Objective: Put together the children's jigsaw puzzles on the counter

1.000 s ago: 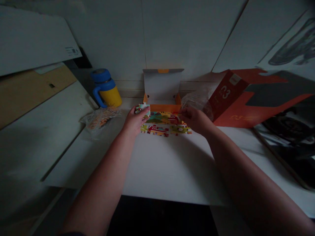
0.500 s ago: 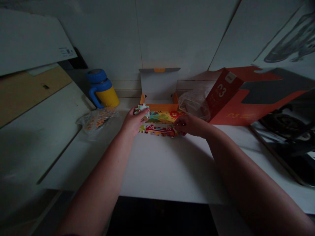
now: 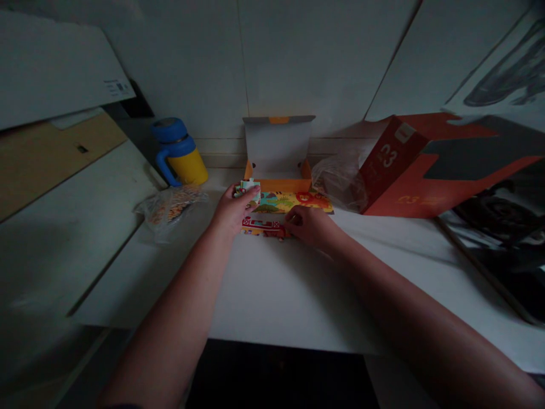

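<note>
My left hand (image 3: 232, 209) is closed on a small stack of jigsaw pieces (image 3: 252, 187), pale and multicoloured, just in front of an open orange box (image 3: 281, 185). Below and right of that hand, a joined strip of jigsaw pieces (image 3: 264, 224) with a red barn picture lies flat on the white tabletop (image 3: 272, 284). My right hand (image 3: 309, 224) rests at the strip's right end, fingers pinched together; they hide whatever is between them. Behind the strip lies a colourful printed panel (image 3: 279, 202) with a lion at its right.
A blue and yellow mug (image 3: 183, 156) stands back left, with a clear bag of small patterned pieces (image 3: 170, 207) before it. A crumpled clear bag (image 3: 338, 179) and a large red-orange box (image 3: 409, 170) are at right. White boards (image 3: 106, 187) lean at left.
My right hand has moved left along the strip, covering its right end and uncovering the printed panel's right corner. My left hand keeps its hold on the pieces. The view has shifted slightly.
</note>
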A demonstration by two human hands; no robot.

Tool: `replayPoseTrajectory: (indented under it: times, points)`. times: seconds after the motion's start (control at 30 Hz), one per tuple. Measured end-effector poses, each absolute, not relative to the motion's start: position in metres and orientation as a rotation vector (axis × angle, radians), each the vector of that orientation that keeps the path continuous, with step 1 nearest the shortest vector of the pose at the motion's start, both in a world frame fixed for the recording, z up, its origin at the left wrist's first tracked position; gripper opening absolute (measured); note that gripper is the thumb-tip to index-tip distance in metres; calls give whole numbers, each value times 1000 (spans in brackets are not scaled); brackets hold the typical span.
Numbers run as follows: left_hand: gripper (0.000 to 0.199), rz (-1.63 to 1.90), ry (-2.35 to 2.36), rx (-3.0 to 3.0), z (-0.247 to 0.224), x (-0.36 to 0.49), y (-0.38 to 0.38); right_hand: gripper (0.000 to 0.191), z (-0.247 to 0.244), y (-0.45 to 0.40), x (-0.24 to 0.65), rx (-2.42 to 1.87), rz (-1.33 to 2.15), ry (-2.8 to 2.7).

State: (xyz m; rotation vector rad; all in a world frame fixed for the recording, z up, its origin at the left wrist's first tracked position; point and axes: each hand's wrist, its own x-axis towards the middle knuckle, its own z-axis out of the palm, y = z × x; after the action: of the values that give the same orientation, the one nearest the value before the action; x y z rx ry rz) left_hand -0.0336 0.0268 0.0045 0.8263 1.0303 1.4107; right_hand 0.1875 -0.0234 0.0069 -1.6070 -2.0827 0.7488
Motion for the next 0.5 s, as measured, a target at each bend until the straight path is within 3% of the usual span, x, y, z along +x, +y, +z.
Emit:
replayPoseTrajectory:
  times: [0.33, 0.5]
  points:
    - [50, 1417, 1036, 839, 5, -35, 27, 14, 8, -26, 182, -1562, 563, -2150]
    - [51, 1405, 1038, 833, 6, -35, 26, 25, 8, -23, 190, -1104, 396, -2441]
